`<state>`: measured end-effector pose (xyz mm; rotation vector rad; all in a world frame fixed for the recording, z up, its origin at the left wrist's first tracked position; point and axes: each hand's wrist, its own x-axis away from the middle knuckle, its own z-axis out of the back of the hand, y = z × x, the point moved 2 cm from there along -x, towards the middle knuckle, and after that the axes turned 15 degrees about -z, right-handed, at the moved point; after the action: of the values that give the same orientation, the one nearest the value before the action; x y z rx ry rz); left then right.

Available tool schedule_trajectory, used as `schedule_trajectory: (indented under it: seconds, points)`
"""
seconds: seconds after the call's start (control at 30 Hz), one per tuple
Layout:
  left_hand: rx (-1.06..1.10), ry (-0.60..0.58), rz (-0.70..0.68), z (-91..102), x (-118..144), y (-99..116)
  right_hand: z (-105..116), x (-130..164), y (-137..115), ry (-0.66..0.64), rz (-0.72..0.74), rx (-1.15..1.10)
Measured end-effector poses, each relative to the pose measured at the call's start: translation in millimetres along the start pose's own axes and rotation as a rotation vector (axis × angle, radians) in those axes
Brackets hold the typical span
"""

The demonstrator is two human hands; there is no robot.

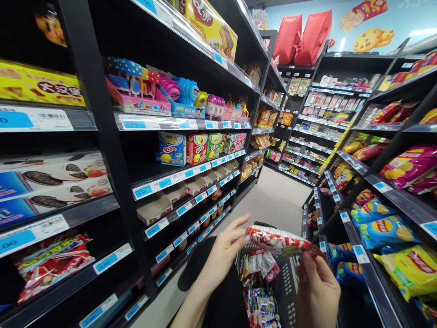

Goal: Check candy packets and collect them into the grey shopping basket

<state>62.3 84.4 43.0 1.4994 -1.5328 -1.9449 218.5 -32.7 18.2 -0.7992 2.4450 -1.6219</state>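
Observation:
My right hand [319, 284] pinches the right end of a shiny red and white snack packet [278, 240] between thumb and fingers. At its left end, my left hand [223, 249] grips the edge with some fingertips, while one finger stretches out past it. The packet lies almost level above a grey shopping basket [287, 282] with a slotted wall. Inside the basket are several small wrapped snacks [262, 305] in blue and white, and pinkish-red packets [257, 264] farther up. The packet and my right hand hide part of the basket.
Black shelves on the left hold toy candy boxes [153, 102], small biscuit cartons [172, 149] and long biscuit packs [61, 177]. Bags of chips [385, 228] fill the right shelves. Between them runs a pale floor aisle [273, 196]. Two red bags [312, 38] stand high at the back.

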Motion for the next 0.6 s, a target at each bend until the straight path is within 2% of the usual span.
schedule_trajectory:
  seconds: [0.07, 0.1, 0.17, 0.3, 0.6]
  points:
    - [0.012, 0.038, 0.041, -0.6, -1, -4, 3, -5, 1, 0.089, 0.067, 0.074]
    - [0.034, 0.051, 0.076, -1.2, 0, -6, 4, -7, 1, 0.093, 0.098, 0.116]
    - [0.069, 0.084, 0.137, -2.2, 0, -12, 5, -10, 2, 0.017, 0.122, 0.198]
    - [0.142, 0.138, 0.205, -1.4, 2, -18, 9, -17, 6, -0.120, 0.074, 0.294]
    - [0.238, 0.111, 0.225, 1.4, 2, -20, 9, -15, 4, -0.159, 0.124, 0.386]
